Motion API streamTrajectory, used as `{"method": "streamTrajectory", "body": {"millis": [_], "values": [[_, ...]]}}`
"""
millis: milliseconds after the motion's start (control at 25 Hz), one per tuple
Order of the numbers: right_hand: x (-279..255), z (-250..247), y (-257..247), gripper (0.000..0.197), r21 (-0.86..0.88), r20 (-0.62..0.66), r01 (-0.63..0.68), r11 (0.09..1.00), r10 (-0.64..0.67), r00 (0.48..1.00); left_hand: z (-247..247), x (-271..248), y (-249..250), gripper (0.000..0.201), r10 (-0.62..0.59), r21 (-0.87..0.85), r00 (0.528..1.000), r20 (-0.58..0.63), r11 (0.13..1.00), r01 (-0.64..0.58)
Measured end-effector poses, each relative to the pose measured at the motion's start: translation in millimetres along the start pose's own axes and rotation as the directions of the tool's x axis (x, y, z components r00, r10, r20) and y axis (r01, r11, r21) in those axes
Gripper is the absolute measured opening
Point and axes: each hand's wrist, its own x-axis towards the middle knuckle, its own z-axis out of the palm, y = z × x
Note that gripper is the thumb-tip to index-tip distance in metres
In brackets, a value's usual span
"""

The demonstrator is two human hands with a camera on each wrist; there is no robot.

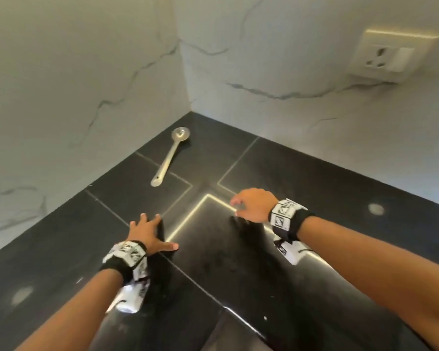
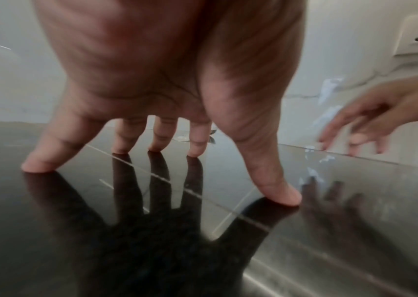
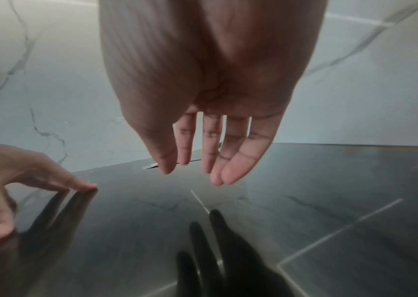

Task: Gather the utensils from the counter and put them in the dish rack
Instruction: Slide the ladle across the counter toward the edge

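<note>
A long steel spoon (image 1: pixel 168 158) lies on the black counter (image 1: pixel 302 178) near the wall corner, bowl toward the corner, handle toward me. My left hand (image 1: pixel 150 230) rests on the counter with its fingers spread and fingertips (image 2: pixel 35 166) pressed to the glossy surface, a short way in front of the spoon's handle. My right hand (image 1: pixel 251 205) hovers just above the counter to the right, fingers (image 3: pixel 233 172) straight and relaxed, holding nothing. In the right wrist view a sliver of the spoon (image 3: pixel 152 165) shows behind the thumb. No dish rack is in view.
White marble walls meet in a corner behind the spoon. A wall socket (image 1: pixel 388 57) sits on the right wall. The black counter has tile seams and bright reflected strips.
</note>
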Motion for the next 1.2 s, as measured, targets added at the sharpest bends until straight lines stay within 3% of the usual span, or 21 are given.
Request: {"method": "streamTrajectory", "body": {"millis": [200,360,440,520,640,800,1000,1120,1200], "values": [[151.8,-4.1,-111.9,0.056,0.008,-0.039,0.243,0.97,-0.242,0.969,-3.9,13.4,2.9,0.118,-0.005,-0.056,0.999,0.053,0.998,0.008],[211.8,2.2,-165.1,0.064,-0.104,0.058,0.287,0.952,-0.283,0.957,2.4,25.1,0.8,0.115,-0.048,-0.146,0.995,0.086,0.987,0.06],[214.3,10.7,-161.4,0.06,-0.15,0.091,0.299,0.942,-0.288,0.953,2.4,29.4,2.2,0.117,-0.045,-0.137,0.994,0.101,0.989,0.058],[191.9,18.9,-136.8,0.054,-0.151,0.013,0.298,0.942,-0.3,0.954,4.6,37.5,1.3,0.124,-0.036,-0.119,0.993,0.116,0.992,0.05],[123.7,36.5,-89.7,0.055,-0.205,-0.078,0.237,0.95,-0.257,0.963,6.5,46.7,0.3,0.135,-0.028,-0.108,0.991,0.129,0.993,0.042],[52.5,41.5,-53.6,0.06,-0.242,-0.022,0.137,0.961,-0.147,0.989,1.7,46.6,5.6,0.138,-0.032,-0.087,0.99,0.138,0.995,0.045],[99.8,18.8,-77.8,0.064,-0.158,-0.063,0.215,0.964,-0.227,0.972,-0.7,46.4,7.6,0.138,-0.042,-0.048,0.991,0.131,0.998,0.048],[133.1,20.7,-97.0,0.07,-0.164,0.022,0.165,0.973,-0.163,0.986,-0.3,46.8,6.1,0.136,-0.042,-0.047,0.99,0.134,0.998,0.049],[119.4,31.8,-97.2,0.072,-0.172,0.029,0.134,0.976,-0.131,0.991,0.1,49.2,4.6,0.139,-0.036,-0.046,0.989,0.146,0.998,0.043]]}}
